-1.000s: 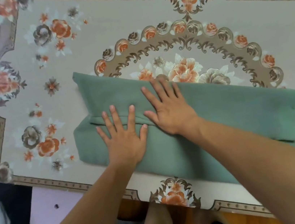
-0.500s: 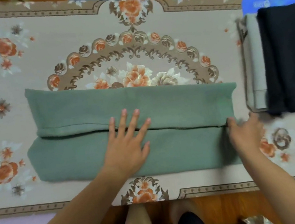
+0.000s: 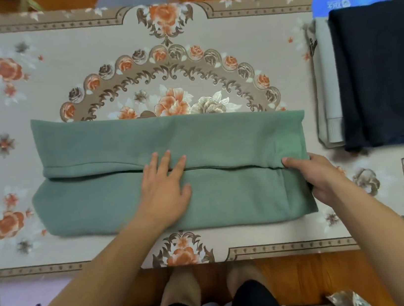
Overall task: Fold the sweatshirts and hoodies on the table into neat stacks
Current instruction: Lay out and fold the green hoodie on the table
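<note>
On soft green folded sweatshirt [image 3: 123, 195]: my left hand [image 3: 164, 186] presses flat midway, right hand [image 3: 310, 176] pinches its end; lifting unevenly could spill the fold.

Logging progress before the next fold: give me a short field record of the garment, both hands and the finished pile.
garment: green fleece sweatshirt, folded into a long band across the floral tablecloth
left hand: flat, pressing the band's middle seam
right hand: grips the band's right end, thumb on top
finished pile: dark navy folded garment on a grey folded garment, at the table's right
next move: probably fold the right end leftward
</note>
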